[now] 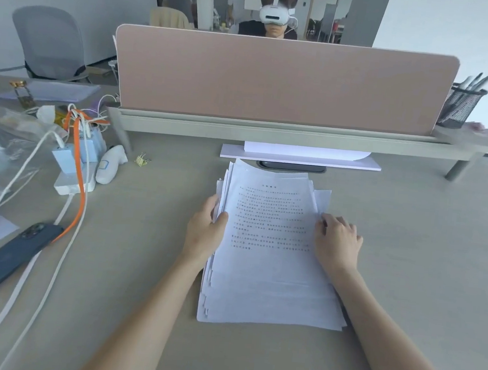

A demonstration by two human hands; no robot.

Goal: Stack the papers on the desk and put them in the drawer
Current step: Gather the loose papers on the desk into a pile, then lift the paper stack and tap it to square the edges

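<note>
Two hands are bracketing a loose stack of printed papers lying at the centre of the tabletop. At nine o'clock of the stack, the left hand is gripping its edge, thumb on top and fingers curling underneath. At three o'clock, the right hand is pressing its curled fingers against the opposite edge, not clasping it. Sheet edges are fanning out unevenly. At eight o'clock, a dark phone is lying among cables.
</note>
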